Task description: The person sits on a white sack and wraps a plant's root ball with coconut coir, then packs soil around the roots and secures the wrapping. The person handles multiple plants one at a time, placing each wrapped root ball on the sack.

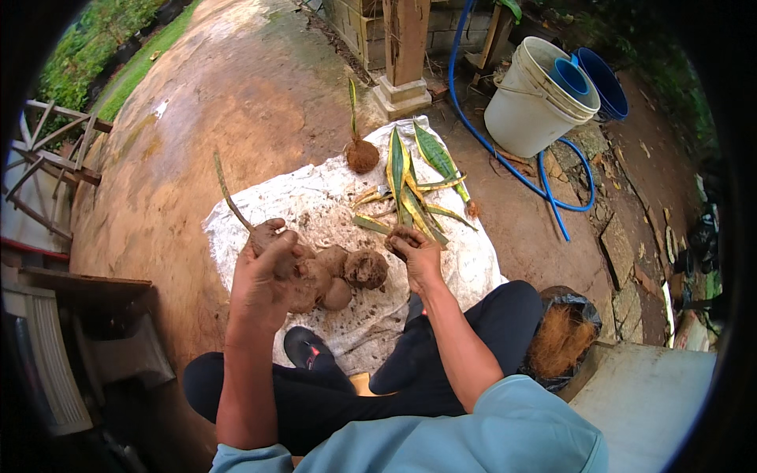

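My left hand (269,266), muddy at the fingers, is raised and holds a thin brown-green stem (226,192) that points up and left. My right hand (414,251) has its fingertips pinched together on a small dark clump, perhaps soil, beside the leaves. Several round balls of soil (337,294) lie close together on a white woven sheet (260,207), partly behind my left hand. Variegated snake plant leaves (399,177) lie just beyond my right hand. Another snake plant (437,154) has roots at its lower end. A fibre-covered ball (362,156) with one upright leaf sits at the sheet's far edge.
A white bucket (514,112) holding a blue dipper (569,77) stands at the upper right, near a dark blue bucket (615,88) and a blue hose (508,165). Brown fibre (562,343) fills a black plastic bag by my right knee. A post (405,47) rises beyond the sheet.
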Motion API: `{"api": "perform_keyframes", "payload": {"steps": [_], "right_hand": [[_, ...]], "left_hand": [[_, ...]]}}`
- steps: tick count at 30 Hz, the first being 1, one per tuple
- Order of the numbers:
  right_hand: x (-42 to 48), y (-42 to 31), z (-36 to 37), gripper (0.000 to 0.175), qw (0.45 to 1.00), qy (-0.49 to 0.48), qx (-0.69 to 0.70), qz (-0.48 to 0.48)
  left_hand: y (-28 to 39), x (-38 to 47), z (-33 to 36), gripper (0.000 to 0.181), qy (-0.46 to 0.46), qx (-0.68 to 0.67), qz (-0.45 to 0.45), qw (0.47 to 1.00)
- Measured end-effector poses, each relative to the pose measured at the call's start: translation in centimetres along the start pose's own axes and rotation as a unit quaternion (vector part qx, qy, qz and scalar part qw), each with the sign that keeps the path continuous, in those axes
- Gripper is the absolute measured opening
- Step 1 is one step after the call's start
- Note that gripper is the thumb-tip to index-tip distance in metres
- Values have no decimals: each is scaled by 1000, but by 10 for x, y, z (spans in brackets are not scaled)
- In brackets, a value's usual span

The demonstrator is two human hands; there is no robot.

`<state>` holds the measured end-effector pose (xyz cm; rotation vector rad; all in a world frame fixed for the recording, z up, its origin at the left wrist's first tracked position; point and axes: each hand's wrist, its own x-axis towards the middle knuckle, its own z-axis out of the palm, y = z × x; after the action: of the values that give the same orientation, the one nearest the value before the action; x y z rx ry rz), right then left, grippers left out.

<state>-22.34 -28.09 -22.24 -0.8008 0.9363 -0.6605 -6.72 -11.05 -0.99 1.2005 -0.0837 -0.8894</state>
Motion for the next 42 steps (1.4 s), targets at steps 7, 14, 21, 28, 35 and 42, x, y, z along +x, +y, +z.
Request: {"api": "perform_keyframes", "payload": {"steps": [7,14,21,28,35,42], "right_hand": [[2,-13,29,18,1000,-16,-1,-19],[-35,-63,88,24,995,-59,-52,-58],[-105,-94,151,38,970,-144,-135,-140],[-154,-84,186,37,829,-245,-347,-363],[-163,-92,185,37,617,-262,-572,-472],[-168,-104,174,45,856,-197,-321,-353]], "left_hand": [[3,36,-14,25,-21,-38,-31,999],[4,47,-28,27,-84,-193,-58,976],[-2,18,-32,42,-68,-192,-7,979],[-6,-10,-35,51,3,-234,10,972],[-2,-15,-52,30,17,-132,28,991],[7,-21,-45,24,-112,-268,21,957]]}}
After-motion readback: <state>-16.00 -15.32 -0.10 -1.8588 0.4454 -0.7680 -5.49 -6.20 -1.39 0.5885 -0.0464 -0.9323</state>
